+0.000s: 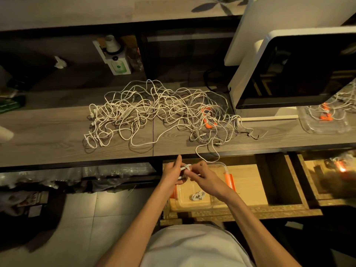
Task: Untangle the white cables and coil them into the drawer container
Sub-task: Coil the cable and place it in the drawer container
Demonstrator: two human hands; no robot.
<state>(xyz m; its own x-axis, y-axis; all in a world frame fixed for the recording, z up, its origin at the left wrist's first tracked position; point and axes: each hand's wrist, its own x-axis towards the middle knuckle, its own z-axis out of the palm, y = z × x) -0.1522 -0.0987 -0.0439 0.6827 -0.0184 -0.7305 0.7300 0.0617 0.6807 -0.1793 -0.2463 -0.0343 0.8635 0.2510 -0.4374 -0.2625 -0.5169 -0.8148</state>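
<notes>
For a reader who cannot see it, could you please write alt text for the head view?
Both hands, left hand and right hand, wind a small white cable coil above a clear container in an open drawer, where one coiled cable already lies. A large tangle of white cables covers the wooden desk beyond.

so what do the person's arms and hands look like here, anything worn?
Both forearms are bare up to the frame's lower edge: no sleeves showing. The left hand and right hand have no gloves, and no rings, watch or wristbands that I can make out. The only clothing in view is a light-coloured top at the bottom of the head view.
</notes>
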